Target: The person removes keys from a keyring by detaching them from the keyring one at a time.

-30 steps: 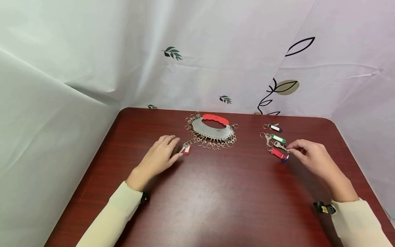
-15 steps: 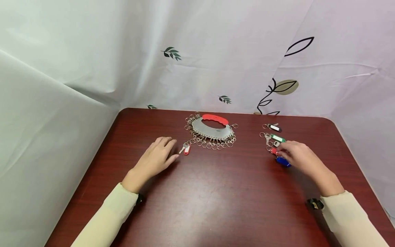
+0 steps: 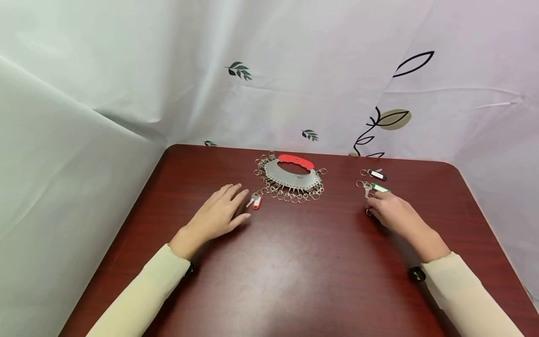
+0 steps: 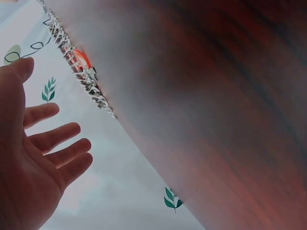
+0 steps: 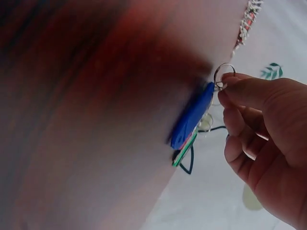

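My right hand pinches the metal ring of a blue key tag between thumb and forefinger. In the head view that hand hides most of the blue tag. A green key tag and a key lie just beyond its fingers. My left hand hovers over or rests on the table with loosely spread fingers, holding nothing. Right of its fingertips are a red key tag and a key, attached by a ring to a metal key holder with a red handle.
Farther back on the right lies a black key tag with its ring. Many small hooks and rings fringe the key holder. A white patterned curtain stands behind the dark red table.
My right hand has moved left across the key tags, first uncovering the blue tag, and now pinches its ring. The left hand stays nearly in place.
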Demonstrator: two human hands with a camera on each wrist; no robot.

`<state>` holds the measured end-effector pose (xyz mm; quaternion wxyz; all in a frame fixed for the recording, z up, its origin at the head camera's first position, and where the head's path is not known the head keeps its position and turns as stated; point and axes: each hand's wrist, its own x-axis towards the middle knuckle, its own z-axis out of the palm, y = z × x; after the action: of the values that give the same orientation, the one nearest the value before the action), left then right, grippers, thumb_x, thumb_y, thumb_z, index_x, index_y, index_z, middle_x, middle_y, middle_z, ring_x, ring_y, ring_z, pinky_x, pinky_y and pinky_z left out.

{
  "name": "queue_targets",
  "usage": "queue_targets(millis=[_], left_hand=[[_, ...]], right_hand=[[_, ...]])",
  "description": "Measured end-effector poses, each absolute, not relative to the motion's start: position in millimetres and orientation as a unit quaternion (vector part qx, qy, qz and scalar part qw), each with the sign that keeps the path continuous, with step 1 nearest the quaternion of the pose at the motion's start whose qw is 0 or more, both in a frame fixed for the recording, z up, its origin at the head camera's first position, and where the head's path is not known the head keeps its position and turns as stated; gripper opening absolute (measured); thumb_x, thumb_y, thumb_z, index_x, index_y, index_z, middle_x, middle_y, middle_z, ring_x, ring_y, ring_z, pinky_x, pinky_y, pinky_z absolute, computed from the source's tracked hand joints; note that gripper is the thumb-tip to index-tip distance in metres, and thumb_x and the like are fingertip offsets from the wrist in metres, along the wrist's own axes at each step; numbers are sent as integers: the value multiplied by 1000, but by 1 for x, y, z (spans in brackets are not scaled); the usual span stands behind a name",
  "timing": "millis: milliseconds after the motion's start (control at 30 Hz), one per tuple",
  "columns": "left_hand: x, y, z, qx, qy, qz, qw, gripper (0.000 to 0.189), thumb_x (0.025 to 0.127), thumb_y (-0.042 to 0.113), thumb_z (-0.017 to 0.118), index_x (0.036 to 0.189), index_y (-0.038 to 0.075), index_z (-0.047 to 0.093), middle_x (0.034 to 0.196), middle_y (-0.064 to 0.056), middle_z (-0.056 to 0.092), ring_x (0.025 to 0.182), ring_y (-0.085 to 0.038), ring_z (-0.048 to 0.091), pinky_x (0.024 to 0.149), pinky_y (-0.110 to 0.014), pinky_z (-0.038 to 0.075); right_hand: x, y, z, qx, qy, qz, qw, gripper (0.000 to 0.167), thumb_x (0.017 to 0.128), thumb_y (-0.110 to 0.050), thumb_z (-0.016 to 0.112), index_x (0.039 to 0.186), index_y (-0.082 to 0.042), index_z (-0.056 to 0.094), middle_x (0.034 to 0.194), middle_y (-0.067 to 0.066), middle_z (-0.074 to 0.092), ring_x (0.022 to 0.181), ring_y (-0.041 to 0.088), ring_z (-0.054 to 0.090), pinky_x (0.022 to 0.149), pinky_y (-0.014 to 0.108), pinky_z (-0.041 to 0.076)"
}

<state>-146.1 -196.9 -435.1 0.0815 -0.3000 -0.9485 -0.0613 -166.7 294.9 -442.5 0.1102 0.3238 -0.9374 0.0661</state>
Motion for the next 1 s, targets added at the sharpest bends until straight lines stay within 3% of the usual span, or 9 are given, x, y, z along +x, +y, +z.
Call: queue_targets(millis=[233,433,1000], left_hand=[[-149,-196,-439,-311,-945,-56,88,63,98,47,66,142,2,58,140,-23,59,130,-43,56,108,-54,48],[-150,-194,-441,-309,-945,-64,86,61,98,45,67,141,3,58,139,-22,59,130,-41,56,109,-53,48],[-153,-181,-441,-266,-956,-95,85,50,99,38,68,133,2,61,121,-17,63,109,-36,59,97,-49,53]], right_hand=[[-171,283,-445,334,-935,49,111,25,79,3,80,78,-11,59,78,5,55,71,28,60,61,44,53],[-177,259,-443,344,-930,66,109,21,81,-1,82,81,-11,63,77,2,53,73,26,60,63,42,52],[-204,137,-428,383,-911,140,66,6,93,-11,74,99,-11,72,97,4,68,93,24,68,80,44,58]])
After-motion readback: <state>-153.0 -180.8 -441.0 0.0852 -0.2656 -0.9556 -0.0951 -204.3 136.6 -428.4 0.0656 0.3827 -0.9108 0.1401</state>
